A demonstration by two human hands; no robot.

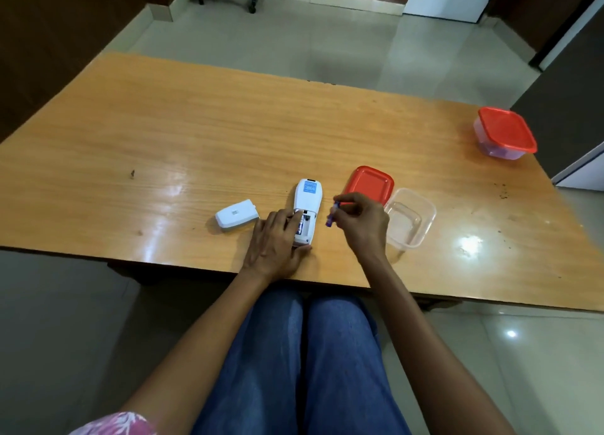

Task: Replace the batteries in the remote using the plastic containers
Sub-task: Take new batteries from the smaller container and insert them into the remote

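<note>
Containers: open one (412,219) bare, lidded one (503,134) apart

We see blue jeans (304,362) on both legs, bare forearms, and a pink floral sleeve (117,424) (lower left corner).

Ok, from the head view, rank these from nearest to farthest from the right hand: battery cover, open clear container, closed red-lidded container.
Measured from the right hand:
1. Open clear container, touching distance on its right side, beside the loose red lid.
2. Battery cover, off to the left, beyond the remote and the left hand.
3. Closed red-lidded container, at the table's far right corner.
</note>
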